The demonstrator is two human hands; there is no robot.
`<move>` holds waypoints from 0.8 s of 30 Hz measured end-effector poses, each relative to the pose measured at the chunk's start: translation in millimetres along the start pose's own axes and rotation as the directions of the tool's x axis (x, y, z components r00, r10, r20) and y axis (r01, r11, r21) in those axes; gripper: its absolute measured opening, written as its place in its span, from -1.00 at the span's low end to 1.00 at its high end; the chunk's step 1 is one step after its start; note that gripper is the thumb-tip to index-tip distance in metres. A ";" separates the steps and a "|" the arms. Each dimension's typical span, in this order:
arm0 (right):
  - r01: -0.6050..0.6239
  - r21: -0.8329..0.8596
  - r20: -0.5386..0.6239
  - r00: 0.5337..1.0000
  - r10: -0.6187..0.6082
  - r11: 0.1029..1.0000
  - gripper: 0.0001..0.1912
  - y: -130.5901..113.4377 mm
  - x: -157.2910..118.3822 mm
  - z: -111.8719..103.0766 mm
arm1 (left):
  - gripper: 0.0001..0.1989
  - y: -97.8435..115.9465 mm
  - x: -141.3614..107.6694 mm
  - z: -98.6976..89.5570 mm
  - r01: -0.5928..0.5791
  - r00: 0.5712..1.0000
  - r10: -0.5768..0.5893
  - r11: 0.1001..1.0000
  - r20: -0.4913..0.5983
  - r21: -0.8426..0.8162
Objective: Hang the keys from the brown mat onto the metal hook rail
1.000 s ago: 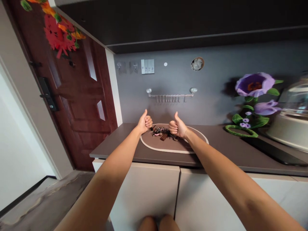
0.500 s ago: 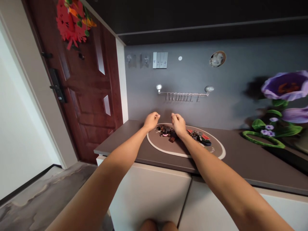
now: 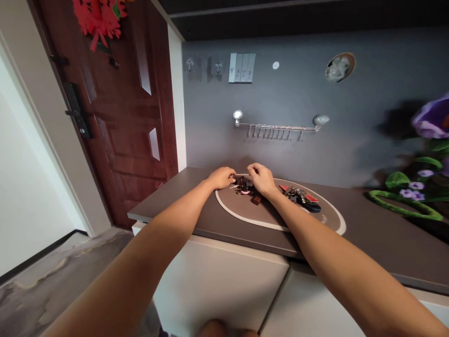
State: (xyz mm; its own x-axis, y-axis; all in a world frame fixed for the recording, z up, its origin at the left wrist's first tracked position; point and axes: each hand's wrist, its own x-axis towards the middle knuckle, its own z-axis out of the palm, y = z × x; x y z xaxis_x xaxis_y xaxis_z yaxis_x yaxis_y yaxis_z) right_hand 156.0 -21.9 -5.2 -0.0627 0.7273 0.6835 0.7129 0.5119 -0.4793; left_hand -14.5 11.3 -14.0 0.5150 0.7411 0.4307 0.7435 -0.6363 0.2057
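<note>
An oval mat (image 3: 245, 219) with a pale rim lies on the dark counter. On its left part is a pile of keys and fobs (image 3: 245, 187), with a small brown block (image 3: 256, 200) in front. My left hand (image 3: 222, 178) touches the pile's left edge, its fingers closed round something I cannot make out. Just right of that pile, my right hand (image 3: 261, 179) hovers over the mat's back part with curled fingers; their tips are too small to show what they hold, if anything. A second pile of keys (image 3: 300, 196), with red and black pieces, lies to the right.
Above the counter (image 3: 365, 220), a clear rail with hooks (image 3: 277, 127) is fixed to the grey wall. Artificial purple flowers (image 3: 416, 191) stand at the right. A dark red door (image 3: 136, 154) is at the left, and a black shelf hangs overhead.
My left hand has lowered to the left key pile. My right hand remains raised and curled near it. The view has shifted, so the wall and rail sit higher and further right.
</note>
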 end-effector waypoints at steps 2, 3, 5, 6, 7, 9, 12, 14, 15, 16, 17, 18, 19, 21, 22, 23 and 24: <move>0.001 -0.007 0.003 1.000 -0.001 1.000 -0.74 0.2 0.5 0.4 | -0.72 0.8 -1.3 -0.8 -0.004 0.999 0.003 1.000 0.038 0.019; -0.001 -0.011 0.005 1.000 0.001 1.000 -0.74 0.0 0.8 0.5 | -0.71 1.3 -1.9 -1.5 -0.002 0.999 0.001 1.000 0.054 0.027; -0.011 -0.021 0.004 1.000 0.011 1.000 -0.74 -0.6 1.2 0.4 | -0.72 2.2 -2.9 -3.1 0.001 0.997 -0.004 0.999 0.074 0.038; -0.019 -0.026 0.004 1.000 0.019 0.999 -0.74 -0.9 1.4 0.3 | -0.72 2.5 -3.2 -3.9 0.000 0.997 -0.004 0.999 0.083 0.041; -0.028 -0.032 0.002 1.000 0.028 0.999 -0.74 -1.2 1.5 0.2 | -0.72 2.6 -3.6 -4.7 -0.002 0.996 -0.002 0.999 0.094 0.044; -0.043 -0.044 -0.001 0.999 0.043 0.998 -0.74 -1.3 1.5 0.1 | -0.73 2.6 -3.9 -6.0 -0.016 0.993 0.010 0.998 0.117 0.055; -0.054 -0.050 -0.003 0.999 0.054 0.997 -0.74 -0.7 1.3 0.2 | -0.74 1.4 -4.1 -6.8 -0.046 0.990 0.035 0.996 0.135 0.082; -0.057 -0.049 -0.006 0.998 0.056 0.997 -0.74 -0.3 1.2 0.4 | -0.75 0.3 -4.2 -6.7 -0.066 0.989 0.053 0.993 0.136 0.095; -0.057 -0.049 -0.007 0.998 0.057 0.997 -0.75 0.0 1.2 0.5 | -0.75 -0.1 -4.2 -6.5 -0.074 0.989 0.061 0.992 0.137 0.099; -0.058 -0.048 -0.007 0.998 0.058 0.997 -0.75 0.1 1.2 0.7 | -0.75 -0.4 -4.3 -6.3 -0.083 0.988 0.069 0.991 0.137 0.102; -0.058 -0.048 -0.007 0.998 0.058 0.997 -0.75 0.2 1.3 0.8 | -0.76 -0.6 -4.4 -6.1 -0.091 0.988 0.076 0.990 0.136 0.106; -0.058 -0.046 -0.007 0.998 0.058 0.997 -0.75 0.3 1.3 0.9 | -0.76 -0.6 -4.6 -6.0 -0.096 0.988 0.081 0.989 0.132 0.111; -0.058 -0.046 -0.007 0.998 0.058 0.997 -0.75 0.3 1.4 1.1 | -0.76 -0.3 -4.8 -6.0 -0.098 0.988 0.083 0.988 0.128 0.118; -0.061 -0.047 -0.005 0.998 0.061 0.997 -0.75 0.5 1.5 1.3 | -0.75 0.5 -5.2 -6.2 -0.088 0.991 0.073 0.987 0.113 0.133; -0.064 -0.049 -0.003 0.998 0.064 0.997 -0.75 0.6 1.6 1.3 | -0.75 1.0 -5.2 -6.4 -0.077 0.993 0.064 0.987 0.101 0.139; -0.069 -0.053 -0.002 0.998 0.069 0.996 -0.75 0.8 1.6 1.5 | -0.75 1.3 -5.2 -6.7 -0.066 0.995 0.055 0.988 0.085 0.140; -0.074 -0.056 0.000 0.997 0.074 0.996 -0.75 1.0 1.7 1.6 | -0.75 1.5 -5.1 -6.9 -0.057 0.997 0.048 0.989 0.066 0.137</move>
State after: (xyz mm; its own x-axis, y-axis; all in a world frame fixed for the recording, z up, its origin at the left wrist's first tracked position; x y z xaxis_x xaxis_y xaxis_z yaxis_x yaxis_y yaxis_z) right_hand 155.5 -19.5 -5.4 -0.0101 0.7631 0.6462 0.7536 0.4305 -0.4966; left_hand -18.9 5.0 -9.8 0.5771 0.7222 0.3813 0.7647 -0.6418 0.0582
